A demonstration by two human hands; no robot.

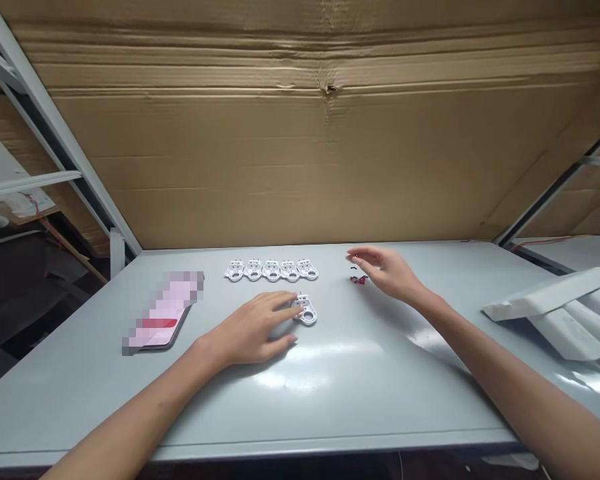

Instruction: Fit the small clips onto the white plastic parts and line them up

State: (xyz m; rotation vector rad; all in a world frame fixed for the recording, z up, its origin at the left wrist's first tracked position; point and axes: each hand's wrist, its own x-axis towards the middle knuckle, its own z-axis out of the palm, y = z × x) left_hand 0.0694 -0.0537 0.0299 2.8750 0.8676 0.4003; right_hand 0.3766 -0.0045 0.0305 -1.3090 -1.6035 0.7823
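My left hand lies on the grey table, fingers stretched flat, its fingertips touching a small white plastic part. Behind it, several like white parts stand in a row. My right hand hovers further right with its fingers loosely extended above a few small red and black pieces; I cannot see anything held in it.
A phone lies on the table's left side. White long plastic pieces are stacked at the right edge. A cardboard sheet forms the back wall, with metal shelf frames on the left and right.
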